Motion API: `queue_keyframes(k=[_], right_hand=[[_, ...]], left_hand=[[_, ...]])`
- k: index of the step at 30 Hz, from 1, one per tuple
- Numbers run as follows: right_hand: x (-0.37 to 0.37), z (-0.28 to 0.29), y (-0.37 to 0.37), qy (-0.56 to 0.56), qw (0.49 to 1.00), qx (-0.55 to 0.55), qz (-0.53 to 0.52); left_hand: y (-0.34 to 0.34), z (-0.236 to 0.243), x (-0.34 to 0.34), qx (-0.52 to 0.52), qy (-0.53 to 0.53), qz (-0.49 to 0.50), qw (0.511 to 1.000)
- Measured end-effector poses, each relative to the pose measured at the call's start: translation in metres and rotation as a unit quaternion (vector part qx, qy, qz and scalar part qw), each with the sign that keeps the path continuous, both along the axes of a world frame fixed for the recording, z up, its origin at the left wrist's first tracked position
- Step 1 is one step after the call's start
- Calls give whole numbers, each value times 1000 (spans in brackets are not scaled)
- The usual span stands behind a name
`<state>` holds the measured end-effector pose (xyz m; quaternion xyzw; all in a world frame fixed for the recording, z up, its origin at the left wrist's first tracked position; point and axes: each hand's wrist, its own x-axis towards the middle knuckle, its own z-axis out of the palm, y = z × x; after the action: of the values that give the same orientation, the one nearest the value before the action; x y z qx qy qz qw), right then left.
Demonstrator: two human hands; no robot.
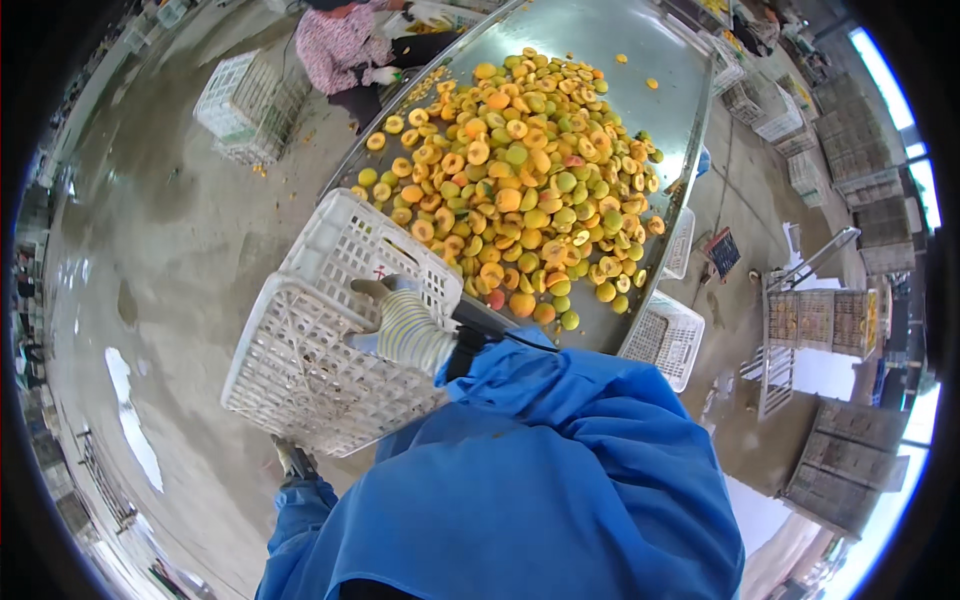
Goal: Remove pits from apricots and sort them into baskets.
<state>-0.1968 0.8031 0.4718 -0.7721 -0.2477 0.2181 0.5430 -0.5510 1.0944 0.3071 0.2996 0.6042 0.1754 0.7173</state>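
A white plastic crate [330, 375] with latticed walls is tilted against the near left edge of the metal table [640, 100]. My right hand [410, 325], in a striped knit glove, reaches across and grips the crate at the edge between two of its faces. At the crate's lower left corner, my left hand [290, 458] is gloved and holds on there, its fingers partly hidden. Beyond the crate, a heap of halved and whole yellow-orange and green stone fruit [530, 180] is spread over the table. Blue sleeves cover both my arms.
A person in a patterned pink top [340, 50] works at the table's far left side. Stacked white crates [245, 105] stand on the wet floor to the left. Another white crate [665, 340] sits by the table's right edge. A cart with crates [815, 315] is farther right.
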Motion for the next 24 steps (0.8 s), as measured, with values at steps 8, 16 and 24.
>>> queue_keyframes(k=[8, 16, 24], right_hand=[[-96, -143, 135, -86, 970, -196, 115], [-209, -235, 171, -119, 953, -254, 117], [-267, -245, 102, -167, 858, -350, 336]], left_hand=[[-32, -56, -134, 35, 70, -164, 983], [-72, -75, -305, -82, 181, -94, 976], [-74, -89, -253, -99, 86, -97, 987]])
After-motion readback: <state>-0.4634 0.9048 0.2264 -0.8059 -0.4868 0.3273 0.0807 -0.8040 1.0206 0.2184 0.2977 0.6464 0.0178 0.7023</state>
